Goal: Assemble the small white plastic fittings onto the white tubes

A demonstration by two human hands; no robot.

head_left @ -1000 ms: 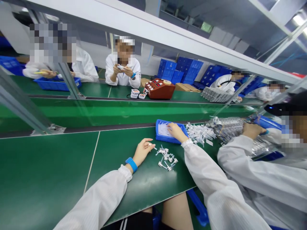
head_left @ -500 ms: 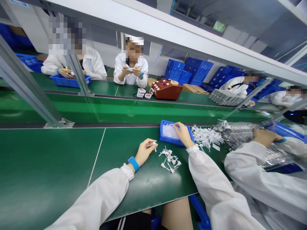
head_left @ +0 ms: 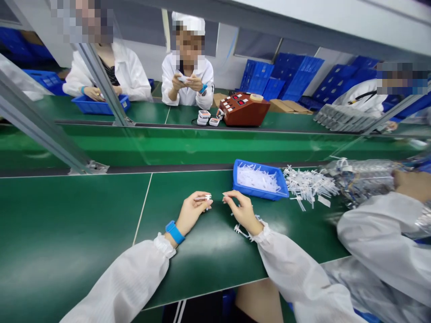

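Observation:
Between the thumb and fingers of my left hand (head_left: 192, 210) is a small white plastic part (head_left: 207, 197) with a short crosspiece. My right hand (head_left: 241, 209) faces it a short gap away, its thumb and forefinger pinched on a tiny pale piece (head_left: 224, 194) whose kind I cannot make out. Partly hidden under my right wrist lie several white plastic parts (head_left: 239, 230) on the green table. Just beyond that hand, a blue bin (head_left: 261, 193) holds many thin whitish strips.
Right of the bin is a heap of white plastic pieces (head_left: 308, 183). Beside it, a co-worker's arm (head_left: 380, 229) reaches over clear plastic-wrapped items (head_left: 370, 175). A metal post (head_left: 43, 121) stands at left. Across the green divider, co-workers sit near a red-brown device (head_left: 245, 110).
My right hand has come out of the blue bin and back toward my left hand, now pinching a tiny piece. My left hand still holds its white part. The camera view has shifted.

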